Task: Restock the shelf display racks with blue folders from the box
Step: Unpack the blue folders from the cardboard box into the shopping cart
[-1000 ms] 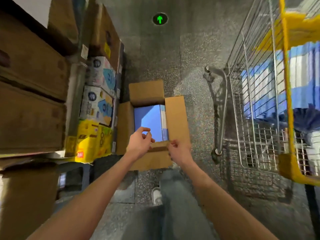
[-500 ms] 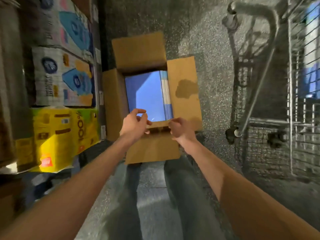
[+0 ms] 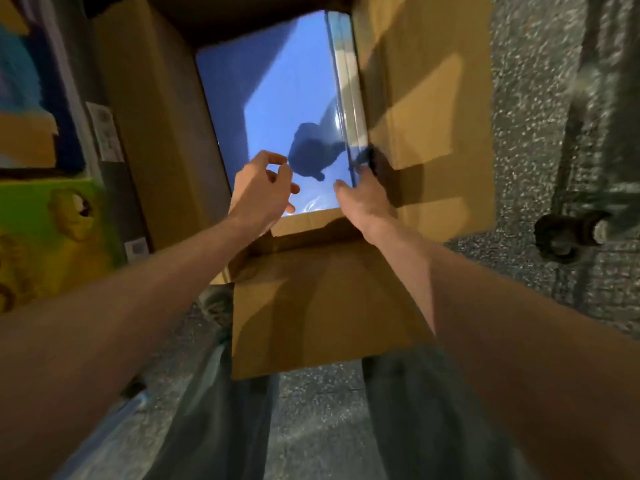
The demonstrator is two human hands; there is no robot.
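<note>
Reaching into the open brown cardboard box (image 3: pixel 419 98), the right hand (image 3: pixel 363 200) pinches the edge of the glossy blue folders (image 3: pixel 277 98) lying flat inside; the left hand (image 3: pixel 259 190) hovers, fingers (image 3: pixel 282 174) loosely curled, empty. That one-sided pinch could slip.

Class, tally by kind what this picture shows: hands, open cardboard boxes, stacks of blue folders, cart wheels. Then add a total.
Hands: 2, the left hand and the right hand
Open cardboard box: 1
Stack of blue folders: 1
Cart wheel: 1
Total: 5
</note>
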